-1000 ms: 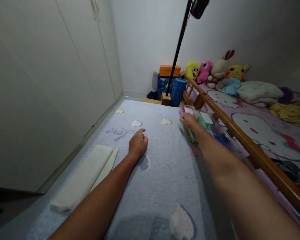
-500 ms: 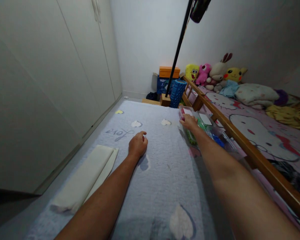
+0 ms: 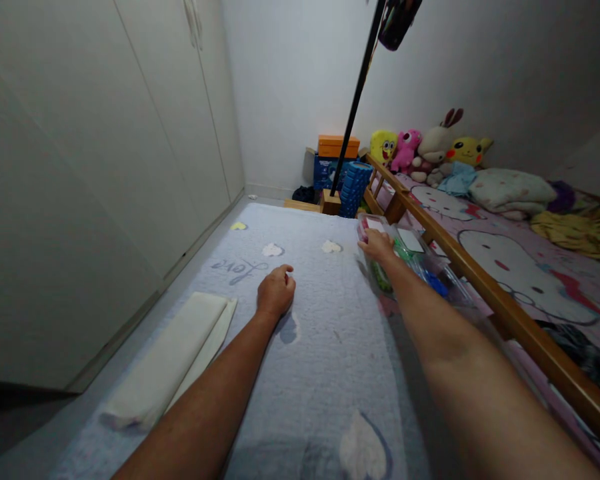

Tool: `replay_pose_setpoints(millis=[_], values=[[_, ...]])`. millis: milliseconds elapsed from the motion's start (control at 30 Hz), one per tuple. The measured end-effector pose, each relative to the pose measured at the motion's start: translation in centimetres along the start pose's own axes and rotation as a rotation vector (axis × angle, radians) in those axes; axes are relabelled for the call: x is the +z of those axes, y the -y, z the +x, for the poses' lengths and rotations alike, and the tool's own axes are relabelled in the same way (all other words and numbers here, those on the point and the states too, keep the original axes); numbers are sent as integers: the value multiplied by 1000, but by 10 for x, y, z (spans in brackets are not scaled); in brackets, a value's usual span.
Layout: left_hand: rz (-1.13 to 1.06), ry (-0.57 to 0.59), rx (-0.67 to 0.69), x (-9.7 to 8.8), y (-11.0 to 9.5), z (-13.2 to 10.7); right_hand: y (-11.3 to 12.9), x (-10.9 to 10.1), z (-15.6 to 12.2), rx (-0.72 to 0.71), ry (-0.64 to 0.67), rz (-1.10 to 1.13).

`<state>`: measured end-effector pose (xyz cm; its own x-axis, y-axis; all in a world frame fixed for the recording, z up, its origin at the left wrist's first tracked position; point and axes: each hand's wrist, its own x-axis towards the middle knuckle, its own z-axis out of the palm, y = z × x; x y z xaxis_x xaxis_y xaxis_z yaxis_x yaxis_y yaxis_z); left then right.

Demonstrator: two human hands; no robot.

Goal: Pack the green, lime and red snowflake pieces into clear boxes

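My left hand [image 3: 276,292] hovers just over or rests on the pale blue patterned cloth [image 3: 325,347]. Its fingers are loosely curled, and nothing shows in them. At the cloth's right edge, my right hand [image 3: 379,247] grips a small clear plastic box [image 3: 364,225] with reddish contents and a white label. Its fingertips are partly hidden. Beside that hand lie a clear container with green contents [image 3: 381,277], another with a white label [image 3: 411,240], and one with blue contents [image 3: 436,283].
A folded cream cloth [image 3: 180,353] lies left of my left forearm. A wooden bed rail [image 3: 470,280] runs along the right, with plush toys [image 3: 435,147] beyond. A black pole [image 3: 355,100], blue foam roller [image 3: 355,190] and orange box [image 3: 338,145] stand behind. White cupboard doors [image 3: 105,167] are left.
The view has shifted very slightly. Both hands keep nearly the same places, the right one still at the box with reddish contents.
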<state>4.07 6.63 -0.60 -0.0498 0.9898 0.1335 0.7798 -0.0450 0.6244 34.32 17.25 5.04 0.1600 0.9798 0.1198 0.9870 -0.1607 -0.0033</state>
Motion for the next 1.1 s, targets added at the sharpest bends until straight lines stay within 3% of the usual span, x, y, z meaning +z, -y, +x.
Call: replay_pose_setpoints(millis=[300, 400, 600, 833, 1100], values=[[2, -12, -4, 2, 1, 1, 21, -14, -29, -93, -99, 85], [-2, -11, 1, 1, 1, 1, 38, -16, -62, -210, -82, 161], [-8, 6, -4, -3, -2, -2, 51, 0, -154, -468, 118, 280], [88, 42, 56, -2, -1, -5, 36, 13, -223, -435, 181, 338], [407, 131, 286, -1, -1, -28, 39, 37, -239, -352, 1, 430]])
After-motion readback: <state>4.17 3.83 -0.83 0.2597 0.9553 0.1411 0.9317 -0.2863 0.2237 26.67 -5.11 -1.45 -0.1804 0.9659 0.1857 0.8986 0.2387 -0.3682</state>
